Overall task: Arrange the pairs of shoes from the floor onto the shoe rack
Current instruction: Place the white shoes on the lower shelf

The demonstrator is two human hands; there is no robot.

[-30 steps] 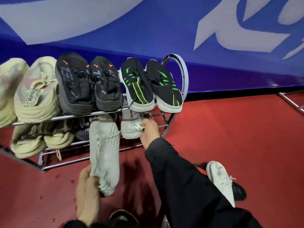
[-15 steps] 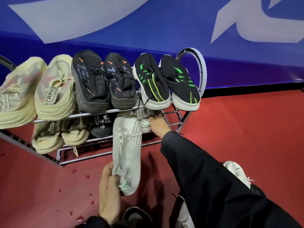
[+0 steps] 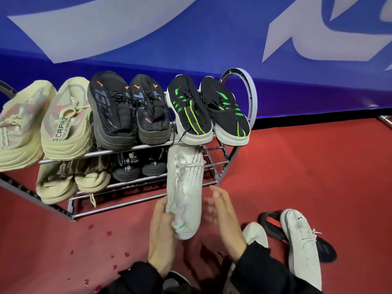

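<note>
While the heel of a white knit shoe [image 3: 184, 194] is clamped by the fingers [image 3: 163, 211] of the left hand [image 3: 160, 236], the right hand [image 3: 224, 217] is held just beside that shoe, its fingers spread apart and gripping nothing; some motion blur is seen there. The shoe is pointed toe-first toward the lower tier of the shoe rack [image 3: 135, 206], with its toe tucked under the upper tier's front rail. Whether its partner is already seated behind it cannot be told.

On the red floor [image 3: 318, 177], near the right sleeve, more shoes are left: a white shoe [image 3: 303, 245] lying over a dark one [image 3: 272, 228], and another white shoe [image 3: 255, 234] beside them. Part of the task is therefore judged as not yet done.

Farther off, the lower tier is filled with a beige pair [image 3: 72, 179] and a black pair [image 3: 139, 166]. On the upper tier a beige pair [image 3: 44, 122], a black pair with orange marks [image 3: 129, 111] and a black pair with green stripes [image 3: 207, 111] are lined up.

Trouble could be caused by the one-handed heel grip: the soft knit could be folded, so that the toe is caught on a rail. If the shoe is lifted too high, the green-striped pair, whose toes overhang the front rail, could be knocked off. If it is set on only one bar, it could slip through to the floor.
</note>
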